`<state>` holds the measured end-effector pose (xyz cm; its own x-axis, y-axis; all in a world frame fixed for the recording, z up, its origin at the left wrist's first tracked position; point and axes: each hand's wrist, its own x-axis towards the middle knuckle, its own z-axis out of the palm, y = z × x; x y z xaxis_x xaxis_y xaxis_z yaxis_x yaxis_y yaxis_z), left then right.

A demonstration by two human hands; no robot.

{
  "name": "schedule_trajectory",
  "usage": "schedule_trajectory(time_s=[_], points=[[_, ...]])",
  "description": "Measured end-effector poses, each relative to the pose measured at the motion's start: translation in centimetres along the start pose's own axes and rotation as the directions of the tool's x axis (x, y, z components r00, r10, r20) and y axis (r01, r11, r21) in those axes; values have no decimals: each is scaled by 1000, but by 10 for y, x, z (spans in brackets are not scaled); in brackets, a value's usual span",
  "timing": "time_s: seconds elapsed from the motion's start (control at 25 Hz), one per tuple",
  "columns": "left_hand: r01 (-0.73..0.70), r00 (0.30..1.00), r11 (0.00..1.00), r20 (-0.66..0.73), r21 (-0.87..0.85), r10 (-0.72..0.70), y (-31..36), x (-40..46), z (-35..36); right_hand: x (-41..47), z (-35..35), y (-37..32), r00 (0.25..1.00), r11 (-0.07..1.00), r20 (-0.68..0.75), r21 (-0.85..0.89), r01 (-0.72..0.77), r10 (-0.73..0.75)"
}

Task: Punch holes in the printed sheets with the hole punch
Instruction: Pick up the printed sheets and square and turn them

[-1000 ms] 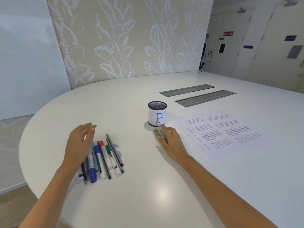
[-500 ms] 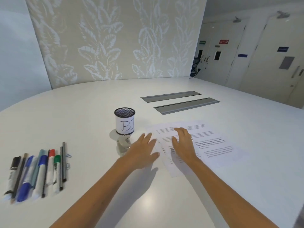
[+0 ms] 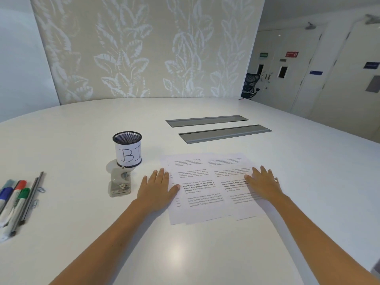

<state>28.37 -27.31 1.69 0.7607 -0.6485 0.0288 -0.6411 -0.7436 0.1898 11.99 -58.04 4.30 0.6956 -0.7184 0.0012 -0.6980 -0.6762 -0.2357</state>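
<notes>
Printed sheets (image 3: 207,188), fanned unevenly right of the hole punch (image 3: 120,183), are pressed flat under the open left hand (image 3: 157,190) and right hand (image 3: 263,185), nothing grasped; misaligned holes are risked unless edges are squared.

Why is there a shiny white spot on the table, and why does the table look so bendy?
Head view: the bright spot on the table is likely a ceiling light's glare; the wide-angle lens curves the table's edge; the printed sheets look washed out, their small text too blurry to read.
</notes>
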Motion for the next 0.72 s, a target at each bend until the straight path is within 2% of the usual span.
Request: schedule_trajectory(time_s=[0.08, 0.24, 0.52, 0.72], points=[[4, 1000, 1000, -31, 2, -4, -1, -1, 2, -4, 8, 3, 995, 996, 74, -42, 75, -71], [11, 999, 1000, -37, 6, -11, 1, -3, 1, -23, 18, -19, 988, 986, 58, -75, 149, -145], [9, 999, 1000, -36, 3, -9, 2, -5, 1, -50, 39, -91, 975, 977, 98, -53, 206, -201], [1, 999, 1000, -32, 2, -1, 2, -5, 0, -59, 48, -113, 982, 984, 96, -49, 170, -165]])
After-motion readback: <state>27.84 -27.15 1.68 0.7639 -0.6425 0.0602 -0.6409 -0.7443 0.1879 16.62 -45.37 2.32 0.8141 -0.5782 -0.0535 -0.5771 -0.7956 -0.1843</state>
